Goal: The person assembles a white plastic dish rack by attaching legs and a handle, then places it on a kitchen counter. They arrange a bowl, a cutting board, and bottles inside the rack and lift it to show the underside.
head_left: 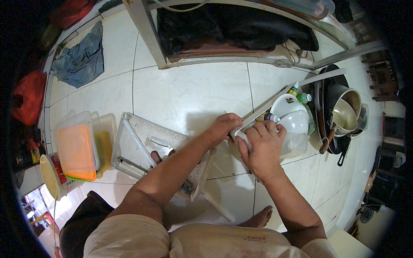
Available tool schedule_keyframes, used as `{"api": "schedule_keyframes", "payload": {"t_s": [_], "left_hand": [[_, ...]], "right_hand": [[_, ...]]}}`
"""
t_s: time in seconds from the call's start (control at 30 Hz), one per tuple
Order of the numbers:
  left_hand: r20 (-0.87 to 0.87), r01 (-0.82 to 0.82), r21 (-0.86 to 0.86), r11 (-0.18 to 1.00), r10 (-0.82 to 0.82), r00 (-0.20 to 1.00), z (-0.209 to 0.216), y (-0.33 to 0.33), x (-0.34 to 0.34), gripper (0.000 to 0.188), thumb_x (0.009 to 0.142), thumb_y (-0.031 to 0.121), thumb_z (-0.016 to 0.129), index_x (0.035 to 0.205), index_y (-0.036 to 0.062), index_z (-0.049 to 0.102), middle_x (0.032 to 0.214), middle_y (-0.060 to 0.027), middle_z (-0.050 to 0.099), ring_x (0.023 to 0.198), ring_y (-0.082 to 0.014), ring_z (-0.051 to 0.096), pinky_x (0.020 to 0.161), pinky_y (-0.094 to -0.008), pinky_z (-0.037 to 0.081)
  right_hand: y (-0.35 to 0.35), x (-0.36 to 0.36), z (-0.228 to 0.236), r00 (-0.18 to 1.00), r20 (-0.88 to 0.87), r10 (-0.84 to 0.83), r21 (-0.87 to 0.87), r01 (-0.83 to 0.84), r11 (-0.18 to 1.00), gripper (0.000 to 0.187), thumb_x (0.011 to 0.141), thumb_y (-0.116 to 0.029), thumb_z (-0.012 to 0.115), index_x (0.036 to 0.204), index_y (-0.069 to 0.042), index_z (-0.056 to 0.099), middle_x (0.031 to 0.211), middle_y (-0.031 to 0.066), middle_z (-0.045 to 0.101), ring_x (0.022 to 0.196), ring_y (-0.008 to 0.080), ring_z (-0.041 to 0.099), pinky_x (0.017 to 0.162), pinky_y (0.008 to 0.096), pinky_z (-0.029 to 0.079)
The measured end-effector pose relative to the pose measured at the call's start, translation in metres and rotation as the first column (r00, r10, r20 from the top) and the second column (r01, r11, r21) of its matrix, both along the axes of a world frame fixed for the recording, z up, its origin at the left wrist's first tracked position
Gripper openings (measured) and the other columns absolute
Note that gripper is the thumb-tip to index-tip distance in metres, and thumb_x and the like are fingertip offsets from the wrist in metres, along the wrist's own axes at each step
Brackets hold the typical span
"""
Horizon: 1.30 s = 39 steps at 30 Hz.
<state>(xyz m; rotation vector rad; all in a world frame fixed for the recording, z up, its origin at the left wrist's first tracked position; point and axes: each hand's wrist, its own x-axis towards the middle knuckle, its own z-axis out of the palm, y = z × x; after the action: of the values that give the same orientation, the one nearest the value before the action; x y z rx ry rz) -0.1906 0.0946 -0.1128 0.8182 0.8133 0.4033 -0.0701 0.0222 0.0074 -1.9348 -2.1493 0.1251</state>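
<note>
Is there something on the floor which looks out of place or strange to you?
Perhaps the blue-grey cloth at upper left: it lies crumpled on the tiles, well apart from the dishes, as if dropped there. I see no clear spill.

Centre: white bar [267, 105], end partly behind your right hand [266, 148]. Lower left: rack [178, 135], partly behind your left forearm [172, 167].
</note>
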Motion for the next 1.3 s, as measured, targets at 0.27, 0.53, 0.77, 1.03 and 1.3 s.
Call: {"api": "schedule_keyframes", "payload": {"t_s": [0.27,0.53,0.77,1.03,1.3], "left_hand": [[-0.098,0.079,0.091,0.993,-0.070,0.993,0.002,-0.004,-0.002,0.027,0.089,0.034,0.057,0.091,0.0075,0.062,0.082,0.0032,0.057,0.079,-0.0079,0.052,0.064,-0.0251,0.046],[0.030,-0.125,-0.049,0.991,0.127,0.991,-0.007,-0.004,-0.005,0.039,0.089,0.045,0.056,0.088,0.0063,0.061,0.070,0.0008,0.052,0.059,-0.0090,0.051,0.047,-0.0246,0.045],[-0.031,-0.008,0.179,0.984,0.014,0.999,-0.009,0.003,0.000,0.035,0.087,0.040,0.058,0.087,0.0053,0.063,0.068,0.0002,0.054,0.058,-0.0098,0.051,0.048,-0.0247,0.043],[-0.243,0.134,0.173,0.976,-0.090,0.966,-0.006,0.005,0.017,0.039,0.083,0.041,0.063,0.078,0.0027,0.065,0.066,-0.0001,0.058,0.060,-0.0103,0.053,0.051,-0.0268,0.045],[-0.502,0.478,0.108,0.872,-0.367,0.783,0.036,0.019,0.056,0.039,0.080,0.036,0.064,0.096,0.0010,0.067,0.081,-0.0048,0.064,0.074,-0.0134,0.056,0.066,-0.0315,0.045]], "right_hand": [[0.001,-0.011,-0.005,0.991,0.131,-0.019,-0.074,0.029,0.997,0.025,0.076,-0.025,0.068,0.089,-0.004,0.062,0.094,0.0119,0.059,0.100,0.0309,0.051,0.090,0.0510,0.031],[0.006,-0.006,-0.003,0.996,0.068,0.057,-0.161,-0.045,0.986,0.025,0.078,-0.024,0.066,0.093,-0.004,0.062,0.096,0.0121,0.060,0.100,0.0310,0.052,0.091,0.0501,0.031],[0.011,-0.006,-0.004,0.992,0.070,0.101,-0.187,-0.087,0.979,0.028,0.078,-0.023,0.066,0.097,-0.003,0.061,0.101,0.0129,0.060,0.101,0.0305,0.053,0.092,0.0497,0.031],[0.003,-0.001,-0.001,0.999,0.015,0.046,-0.124,-0.044,0.991,0.043,0.072,-0.025,0.072,0.105,-0.002,0.057,0.107,0.0134,0.055,0.105,0.0326,0.048,0.094,0.0498,0.031],[-0.020,0.079,0.091,0.951,-0.271,0.149,-0.124,-0.188,0.974,0.023,0.072,-0.014,0.069,0.089,-0.004,0.057,0.089,0.0133,0.055,0.083,0.0338,0.053,0.076,0.0418,0.043]]}}
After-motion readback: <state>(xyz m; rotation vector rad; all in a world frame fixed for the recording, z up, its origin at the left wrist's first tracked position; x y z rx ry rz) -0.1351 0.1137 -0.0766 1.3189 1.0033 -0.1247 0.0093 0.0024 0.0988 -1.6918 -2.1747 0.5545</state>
